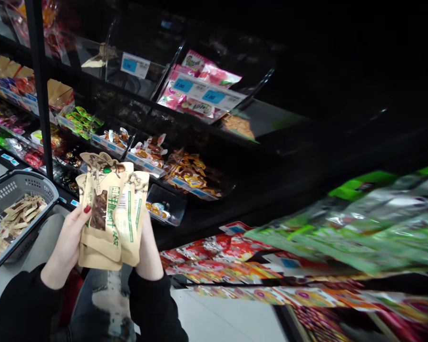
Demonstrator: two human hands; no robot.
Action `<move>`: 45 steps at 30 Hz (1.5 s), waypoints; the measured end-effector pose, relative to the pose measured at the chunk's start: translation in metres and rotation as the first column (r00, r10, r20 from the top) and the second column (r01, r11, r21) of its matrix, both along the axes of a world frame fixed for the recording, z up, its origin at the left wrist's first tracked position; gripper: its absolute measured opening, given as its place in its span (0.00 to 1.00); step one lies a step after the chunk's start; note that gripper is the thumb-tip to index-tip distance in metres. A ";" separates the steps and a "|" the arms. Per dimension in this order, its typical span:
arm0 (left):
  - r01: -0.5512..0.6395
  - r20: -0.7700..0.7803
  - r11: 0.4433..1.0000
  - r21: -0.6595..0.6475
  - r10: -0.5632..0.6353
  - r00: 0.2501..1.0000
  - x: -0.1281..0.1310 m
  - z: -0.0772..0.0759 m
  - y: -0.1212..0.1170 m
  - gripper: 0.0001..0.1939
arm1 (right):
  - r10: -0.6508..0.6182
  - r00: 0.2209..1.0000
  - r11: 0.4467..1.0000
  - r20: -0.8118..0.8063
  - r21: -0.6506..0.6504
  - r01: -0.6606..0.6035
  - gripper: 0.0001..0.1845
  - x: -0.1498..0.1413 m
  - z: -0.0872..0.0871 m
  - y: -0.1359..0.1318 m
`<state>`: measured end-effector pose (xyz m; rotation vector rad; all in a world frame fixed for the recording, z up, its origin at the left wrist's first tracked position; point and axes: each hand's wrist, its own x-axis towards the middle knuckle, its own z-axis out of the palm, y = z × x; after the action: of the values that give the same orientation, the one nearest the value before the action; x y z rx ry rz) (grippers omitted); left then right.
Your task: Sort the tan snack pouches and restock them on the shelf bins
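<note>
Several tan paper-like snack pouches [100,209], with green lettering and a small window showing dark brown pieces, are fanned together in front of me. My left hand [69,237] is closed on their left side, its red-nailed thumb lying over the front. Behind the right side of the bunch is my right hand [148,232], holding it; its fingers are hidden by the pouches. To the left, a grey plastic shopping basket [50,186] contains more tan pouches [21,211].
Black shelves hold clear bins of small wrapped snacks [190,171]. Pink snack bags [199,78] sit on an upper shelf behind a price label [214,96]. Blurred green bags [360,228] hang at the right, with red packets [214,247] beside them. A dark upright post [41,85] stands left.
</note>
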<state>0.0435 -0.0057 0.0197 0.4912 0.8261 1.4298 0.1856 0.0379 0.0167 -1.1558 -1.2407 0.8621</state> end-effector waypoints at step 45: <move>-0.088 -0.200 0.964 0.252 0.140 0.970 -0.016 0.001 0.004 0.48 | 0.159 0.435 0.934 -0.886 -0.008 -0.358 0.12 0.016 0.020 -0.035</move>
<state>0.0274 -0.0018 0.0206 0.8069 0.8680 1.6136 0.2017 0.0033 0.0370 -0.4617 -0.4337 1.5955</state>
